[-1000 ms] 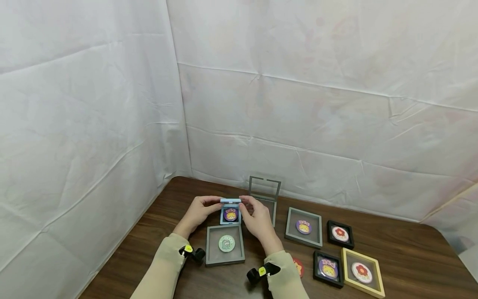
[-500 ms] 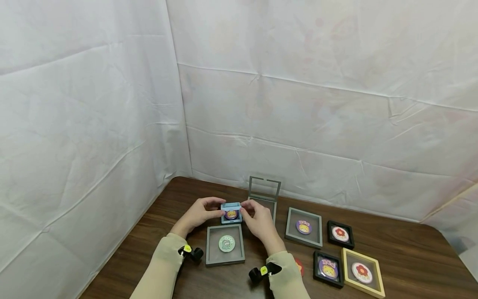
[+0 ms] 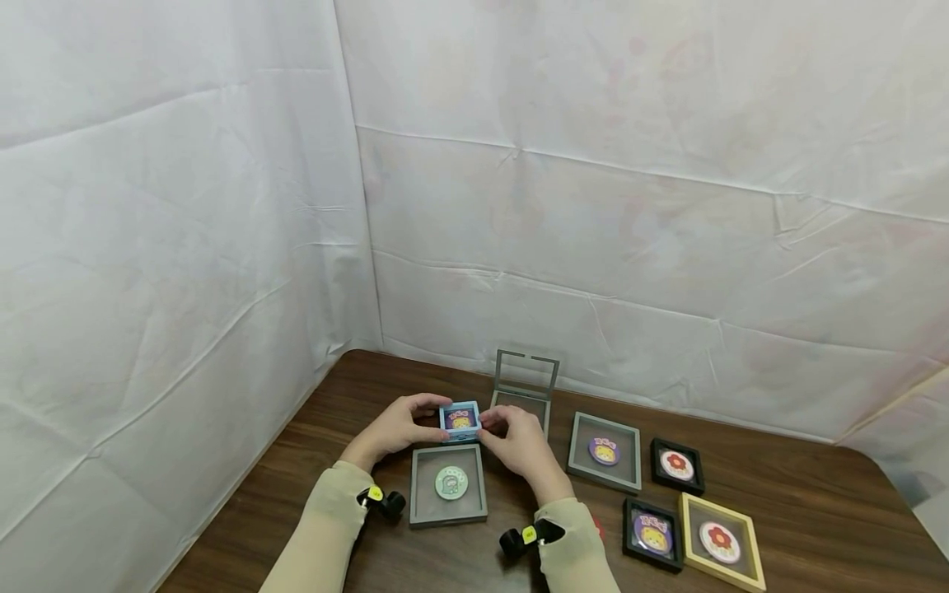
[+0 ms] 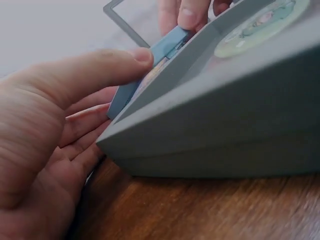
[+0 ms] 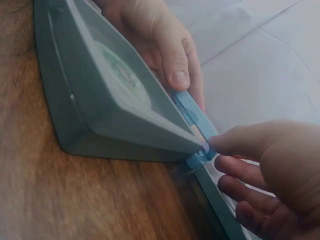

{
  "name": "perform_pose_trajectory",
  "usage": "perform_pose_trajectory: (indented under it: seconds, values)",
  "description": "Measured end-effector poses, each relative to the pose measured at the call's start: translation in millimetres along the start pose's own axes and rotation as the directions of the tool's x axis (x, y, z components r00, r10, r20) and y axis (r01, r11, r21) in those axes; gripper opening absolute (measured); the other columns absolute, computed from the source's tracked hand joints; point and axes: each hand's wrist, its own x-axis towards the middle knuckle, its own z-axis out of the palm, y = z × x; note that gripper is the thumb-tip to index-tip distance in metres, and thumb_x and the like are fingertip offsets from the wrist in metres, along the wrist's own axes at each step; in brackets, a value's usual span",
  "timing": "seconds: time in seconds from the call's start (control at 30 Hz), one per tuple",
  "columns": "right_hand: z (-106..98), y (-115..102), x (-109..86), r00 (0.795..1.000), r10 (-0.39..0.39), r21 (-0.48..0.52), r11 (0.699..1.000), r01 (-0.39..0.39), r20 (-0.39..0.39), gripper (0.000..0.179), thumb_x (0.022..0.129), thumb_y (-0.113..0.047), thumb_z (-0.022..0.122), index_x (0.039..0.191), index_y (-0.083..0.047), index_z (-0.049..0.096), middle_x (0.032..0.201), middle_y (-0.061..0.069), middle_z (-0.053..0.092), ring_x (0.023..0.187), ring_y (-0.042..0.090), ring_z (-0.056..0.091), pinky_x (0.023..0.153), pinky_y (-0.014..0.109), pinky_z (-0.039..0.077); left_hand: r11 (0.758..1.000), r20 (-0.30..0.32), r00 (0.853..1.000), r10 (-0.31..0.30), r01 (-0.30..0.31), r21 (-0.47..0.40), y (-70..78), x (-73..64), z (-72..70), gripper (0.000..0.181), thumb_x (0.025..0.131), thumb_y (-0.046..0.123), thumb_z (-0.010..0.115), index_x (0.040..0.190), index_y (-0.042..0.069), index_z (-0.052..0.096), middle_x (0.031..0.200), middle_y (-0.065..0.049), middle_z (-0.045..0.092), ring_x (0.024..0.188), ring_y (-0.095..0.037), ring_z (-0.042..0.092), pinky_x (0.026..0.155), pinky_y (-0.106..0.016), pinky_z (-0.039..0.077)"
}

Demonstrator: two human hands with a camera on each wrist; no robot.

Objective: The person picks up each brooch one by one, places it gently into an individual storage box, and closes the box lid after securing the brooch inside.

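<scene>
A small light-blue display frame (image 3: 461,436) lies behind a grey frame, with a purple bear badge (image 3: 461,420) showing through its window. Its hinged lid is down; whether it is fully latched I cannot tell. My left hand (image 3: 400,426) holds its left side, the thumb (image 4: 132,62) on the blue edge in the left wrist view. At the opposite side my right hand (image 3: 519,443) pinches the right edge between thumb and fingers. Directly in front is the grey frame (image 3: 448,520) containing a green badge (image 3: 451,483). It hides part of the blue frame in both wrist views.
Behind my right hand stands another grey frame (image 3: 552,377), its lid raised. To the right are a grey frame (image 3: 638,461) with a purple badge, two black frames (image 3: 655,463), and a yellow frame (image 3: 756,552). My right sleeve mostly covers a red badge (image 3: 598,527).
The blue frame's raised lid has swung down toward me over the purple badge. Both hands have stayed at its sides, the right shifting slightly lower.
</scene>
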Motion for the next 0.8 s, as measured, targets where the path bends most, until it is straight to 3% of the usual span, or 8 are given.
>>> perform_pose_trajectory:
  seconds: [0.3,0.57,0.8]
  values:
    - [-0.2,0.5,-1.9,1.0,0.016,-0.014,1.0,-0.016,0.015,0.014,0.099,-0.019,0.083,0.111,-0.011,0.081,0.101,0.0,0.073,0.094,0.016,0.067,0.086,0.039,0.057,0.999,0.014,1.0,0.013,-0.014,0.046,1.3,-0.4,1.2,0.064,0.093,0.022,0.09,0.151,0.011,0.065,0.151,-0.011,0.064,0.139,-0.035,0.057,0.119,-0.061,0.041]
    - [1.4,3.6,-2.2,1.0,-0.023,-0.043,0.999,0.022,-0.006,0.031,0.102,-0.023,0.08,0.129,-0.008,0.078,0.106,0.003,0.07,0.097,0.02,0.066,0.087,0.044,0.057,0.999,0.012,1.0,0.015,-0.015,0.045,-0.8,0.9,1.7,0.063,0.099,0.027,0.084,0.153,0.007,0.061,0.151,-0.012,0.063,0.139,-0.035,0.058,0.119,-0.058,0.043]
    - [3.5,5.4,-1.8,0.998,-0.067,-0.062,0.996,0.066,-0.015,0.034,0.104,-0.024,0.077,0.133,-0.007,0.078,0.105,0.008,0.07,0.096,0.024,0.061,0.085,0.046,0.051,0.997,-0.008,0.999,0.044,-0.043,0.057,-3.0,0.6,1.2,0.062,0.099,0.022,0.083,0.153,0.001,0.06,0.154,-0.019,0.06,0.142,-0.041,0.056,0.12,-0.061,0.041]
